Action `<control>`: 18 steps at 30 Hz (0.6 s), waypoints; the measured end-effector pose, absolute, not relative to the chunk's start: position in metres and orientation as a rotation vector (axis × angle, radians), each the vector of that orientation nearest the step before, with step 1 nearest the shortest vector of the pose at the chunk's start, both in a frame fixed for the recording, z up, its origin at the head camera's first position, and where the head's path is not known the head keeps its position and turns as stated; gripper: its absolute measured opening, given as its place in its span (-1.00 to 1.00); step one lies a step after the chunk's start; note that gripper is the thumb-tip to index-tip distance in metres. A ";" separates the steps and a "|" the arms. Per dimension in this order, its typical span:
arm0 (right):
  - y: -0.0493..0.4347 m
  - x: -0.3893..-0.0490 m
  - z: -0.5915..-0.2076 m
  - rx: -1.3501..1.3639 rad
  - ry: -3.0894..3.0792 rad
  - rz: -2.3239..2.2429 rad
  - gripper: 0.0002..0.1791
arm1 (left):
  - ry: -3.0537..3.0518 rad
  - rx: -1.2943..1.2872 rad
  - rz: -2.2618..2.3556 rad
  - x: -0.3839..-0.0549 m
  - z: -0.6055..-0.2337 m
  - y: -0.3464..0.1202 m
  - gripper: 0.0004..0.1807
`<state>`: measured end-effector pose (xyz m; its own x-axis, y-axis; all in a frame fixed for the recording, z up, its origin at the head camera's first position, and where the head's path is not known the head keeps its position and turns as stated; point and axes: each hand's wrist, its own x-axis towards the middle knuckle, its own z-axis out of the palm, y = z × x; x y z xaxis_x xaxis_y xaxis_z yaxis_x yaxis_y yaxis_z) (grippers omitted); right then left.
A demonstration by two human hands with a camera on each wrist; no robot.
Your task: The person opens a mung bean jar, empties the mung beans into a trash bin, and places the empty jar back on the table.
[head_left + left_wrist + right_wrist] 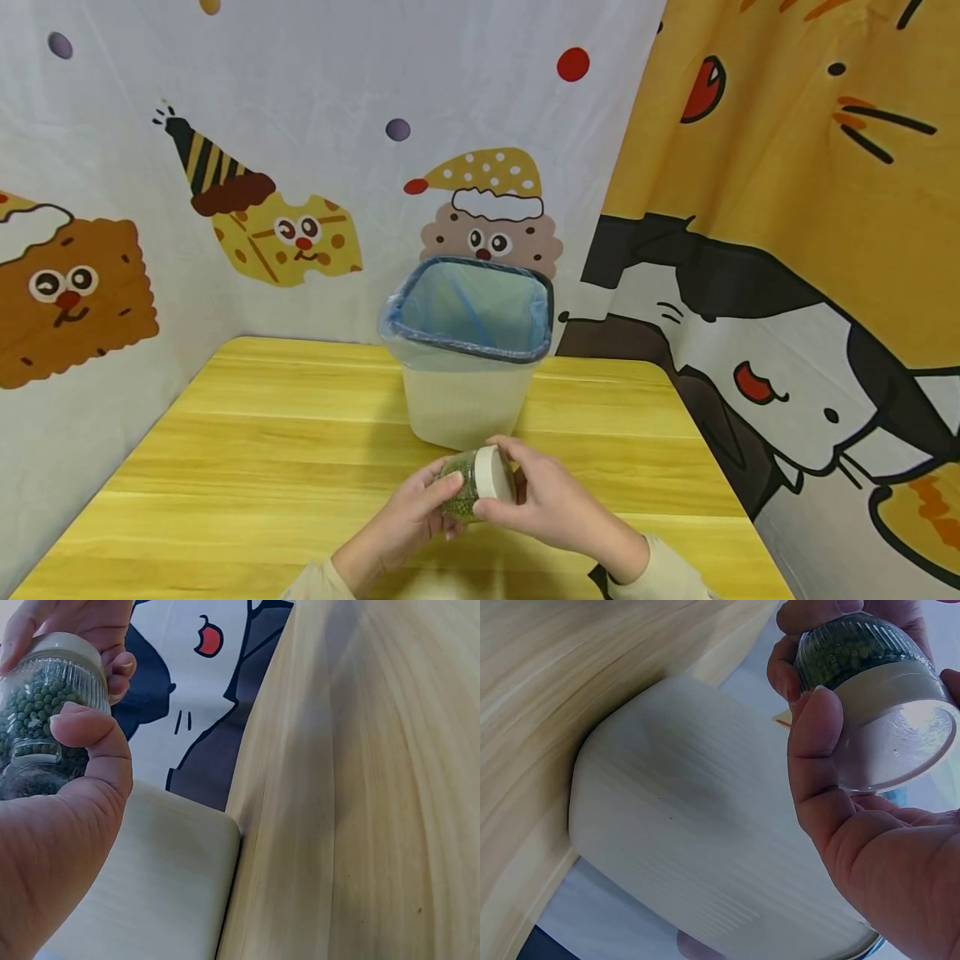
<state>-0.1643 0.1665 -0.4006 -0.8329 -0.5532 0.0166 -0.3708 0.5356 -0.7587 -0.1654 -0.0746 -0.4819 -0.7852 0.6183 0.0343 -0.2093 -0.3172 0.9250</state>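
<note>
**While the left hand (411, 510) holds a jar (468, 480), the right hand (557, 502) grips its lid (492, 475)**

Head view: tipped on its side above the wood-grain table (262, 433), the jar sits between the two hands, its white lid toward the right one. The left thumb (448, 485) lies across the clear wall, with small green beans (462, 506) showing beside it. The right hand pinches the lid — fingers over the far edge, thumb at the near edge. Just beyond stands a pale bin (465, 404) with a blue liner (396, 327), and behind that hangs a cartoon-printed cloth (300, 242).

Left wrist view: the bent left thumb presses on the ribbed side of the jar, below the lid, while the right hand's fingers come round the lid from the other side. How the other left fingers lie cannot be told from here.

Right wrist view: the right thumb rests against the lid's side, the flat top faces the camera, and curled left fingers clasp the glass behind it — the bin's wall fills much of the background.
</note>
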 end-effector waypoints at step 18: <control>0.163 -0.164 -0.398 -0.662 2.568 -1.179 -0.18 | 1.425 0.527 2.131 -0.164 -0.482 -0.074 -0.47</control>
<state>-0.1635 0.1632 -0.3980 -0.8691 -0.4939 -0.0266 -0.3017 0.5720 -0.7628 -0.1636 -0.0737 -0.4815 -0.7897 0.6126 0.0333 -0.2033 -0.3126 0.9279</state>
